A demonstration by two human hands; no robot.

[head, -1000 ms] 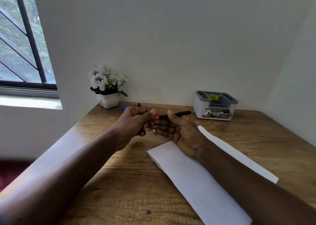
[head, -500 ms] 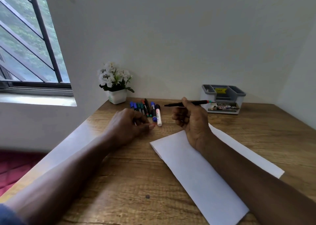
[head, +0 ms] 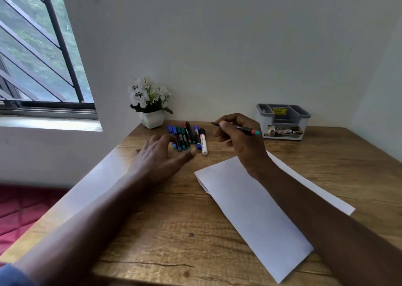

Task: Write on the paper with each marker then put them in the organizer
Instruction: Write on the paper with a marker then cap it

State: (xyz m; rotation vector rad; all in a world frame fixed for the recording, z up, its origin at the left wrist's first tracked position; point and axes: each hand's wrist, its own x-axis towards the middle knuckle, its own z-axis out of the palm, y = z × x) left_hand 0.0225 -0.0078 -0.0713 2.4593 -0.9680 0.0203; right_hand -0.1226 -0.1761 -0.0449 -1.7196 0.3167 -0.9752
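- The wooden table (head: 174,231) filled the lower part of the head view; its near edge and left corner were cut off by the frame.
- A white paper (head: 250,209) lay folded on the table at a slant. The right forearm crossed over it and hid a strip of it.
- The left hand (head: 161,155) was low over the table with its fingers spread and slack, holding nothing. Its fingertips reached the near left of the marker row (head: 187,136); whether they touched it could not be told.
- The right hand (head: 241,137) was raised beyond the paper's far end, its fingers curled round a black marker (head: 245,129).
- The grey organizer (head: 282,120) stood by the wall, well apart from the row. Its compartment floors were hidden and its front label was too blurred to read.
- The row lay side by side near the flower pot (head: 152,118), with blue, green, red and black caps.
- The held marker's dark tip pointed left and its red and teal end pointed toward the organizer. The fingers hid the middle of its barrel.
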